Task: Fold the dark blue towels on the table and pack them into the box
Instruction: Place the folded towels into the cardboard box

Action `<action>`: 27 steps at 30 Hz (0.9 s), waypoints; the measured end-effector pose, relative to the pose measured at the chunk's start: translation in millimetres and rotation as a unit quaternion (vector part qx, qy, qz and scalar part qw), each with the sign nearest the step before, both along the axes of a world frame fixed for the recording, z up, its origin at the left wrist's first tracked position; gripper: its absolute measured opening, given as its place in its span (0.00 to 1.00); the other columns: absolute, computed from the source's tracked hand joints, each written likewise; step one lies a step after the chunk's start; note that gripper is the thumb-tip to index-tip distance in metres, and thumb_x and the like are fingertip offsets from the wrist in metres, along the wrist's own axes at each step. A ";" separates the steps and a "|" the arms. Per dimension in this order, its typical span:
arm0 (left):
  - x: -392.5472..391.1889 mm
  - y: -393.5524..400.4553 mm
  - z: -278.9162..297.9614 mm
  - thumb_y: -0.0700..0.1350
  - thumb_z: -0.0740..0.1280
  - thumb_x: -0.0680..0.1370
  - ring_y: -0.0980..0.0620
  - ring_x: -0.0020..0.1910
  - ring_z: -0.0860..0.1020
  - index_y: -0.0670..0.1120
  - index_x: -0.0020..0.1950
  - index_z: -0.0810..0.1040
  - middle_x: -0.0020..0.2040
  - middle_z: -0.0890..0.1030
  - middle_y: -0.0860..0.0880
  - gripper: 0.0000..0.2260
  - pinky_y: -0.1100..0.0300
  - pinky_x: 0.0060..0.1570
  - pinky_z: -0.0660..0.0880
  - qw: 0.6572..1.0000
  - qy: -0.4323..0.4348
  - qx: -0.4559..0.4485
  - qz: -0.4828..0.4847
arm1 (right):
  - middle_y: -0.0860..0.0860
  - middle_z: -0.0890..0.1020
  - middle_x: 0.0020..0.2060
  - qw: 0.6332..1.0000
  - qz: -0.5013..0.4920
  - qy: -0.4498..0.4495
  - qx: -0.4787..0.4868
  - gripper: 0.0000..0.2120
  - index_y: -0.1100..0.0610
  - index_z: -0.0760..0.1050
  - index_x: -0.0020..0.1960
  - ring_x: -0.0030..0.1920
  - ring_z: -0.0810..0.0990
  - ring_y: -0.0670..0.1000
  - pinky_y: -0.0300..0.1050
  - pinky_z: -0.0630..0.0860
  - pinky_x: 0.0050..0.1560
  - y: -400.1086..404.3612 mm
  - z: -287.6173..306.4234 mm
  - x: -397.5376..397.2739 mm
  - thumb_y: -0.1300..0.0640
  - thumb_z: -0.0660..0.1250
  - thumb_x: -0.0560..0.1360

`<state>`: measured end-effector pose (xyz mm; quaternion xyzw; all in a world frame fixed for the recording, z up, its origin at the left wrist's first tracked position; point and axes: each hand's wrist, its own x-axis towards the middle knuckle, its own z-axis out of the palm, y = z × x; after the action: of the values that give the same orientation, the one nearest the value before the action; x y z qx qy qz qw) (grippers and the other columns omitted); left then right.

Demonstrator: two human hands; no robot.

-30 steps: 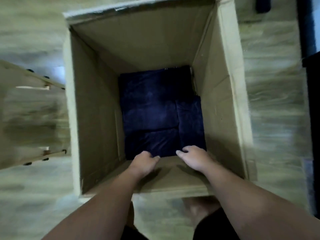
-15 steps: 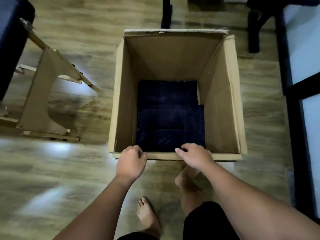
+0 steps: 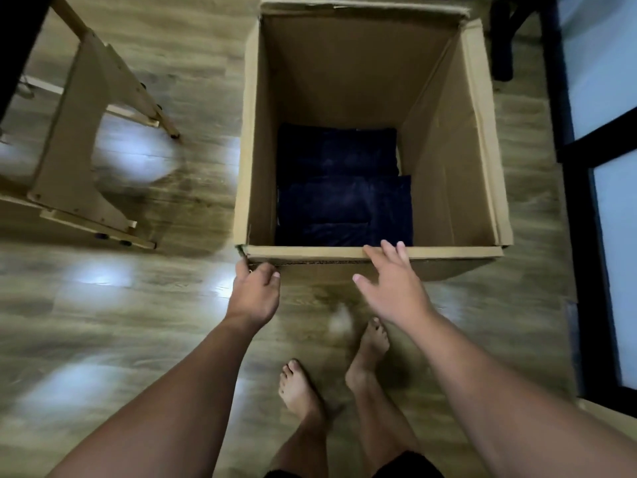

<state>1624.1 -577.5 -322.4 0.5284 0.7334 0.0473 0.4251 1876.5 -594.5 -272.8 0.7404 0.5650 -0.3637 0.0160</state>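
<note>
Several folded dark blue towels (image 3: 343, 188) lie flat on the bottom of the cardboard box (image 3: 448, 160) on the floor, both hands empty, left hand (image 3: 255, 293) loosely curled, right hand (image 3: 391, 284) spread over the near rim, so packing appears complete for this batch and fetching another towel comes next.

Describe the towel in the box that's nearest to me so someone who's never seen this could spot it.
Find the open cardboard box standing on the wooden floor. Dark blue folded towels cover its bottom. The nearest towel lies against the near wall, just beyond the right hand, a narrow strip in front of the wider folds behind it.
</note>
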 end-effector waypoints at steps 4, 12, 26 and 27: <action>-2.5 -13.9 13.7 0.47 0.64 0.80 0.42 0.59 0.76 0.54 0.56 0.79 0.60 0.67 0.48 0.07 0.43 0.67 0.71 1.000 0.008 -0.003 -0.011 | 0.49 0.48 0.82 1.000 0.001 -0.009 -0.002 0.31 0.47 0.56 0.81 0.81 0.39 0.53 0.61 0.58 0.77 -6.0 6.0 -10.7 0.43 0.61 0.82; -17.5 -12.5 45.6 0.46 0.68 0.74 0.49 0.50 0.77 0.56 0.45 0.78 0.53 0.75 0.46 0.04 0.59 0.58 0.72 0.999 -0.040 -0.004 -0.005 | 0.47 0.45 0.82 0.999 0.042 -0.027 -0.015 0.31 0.45 0.57 0.81 0.81 0.46 0.52 0.56 0.56 0.78 -50.4 25.5 -35.4 0.43 0.63 0.81; -22.1 -8.6 116.5 0.35 0.64 0.75 0.44 0.53 0.81 0.42 0.48 0.85 0.47 0.85 0.45 0.11 0.55 0.57 0.77 0.992 -0.092 -0.023 0.084 | 0.43 0.64 0.78 0.976 0.214 0.019 -0.035 0.33 0.42 0.61 0.79 0.76 0.63 0.49 0.52 0.62 0.76 -49.7 129.6 -48.2 0.31 0.60 0.77; -22.9 -3.9 124.5 0.34 0.64 0.74 0.44 0.48 0.81 0.42 0.41 0.84 0.41 0.85 0.45 0.10 0.55 0.51 0.77 0.991 -0.098 -0.015 0.089 | 0.42 0.67 0.76 0.975 0.219 0.031 -0.038 0.35 0.42 0.63 0.78 0.74 0.66 0.48 0.50 0.65 0.74 -43.5 137.5 -46.5 0.31 0.62 0.75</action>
<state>1601.1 -581.3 -197.9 0.4479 0.7329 0.1254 0.4966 1830.0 -638.0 -135.3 0.5859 0.6995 -0.3954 0.1053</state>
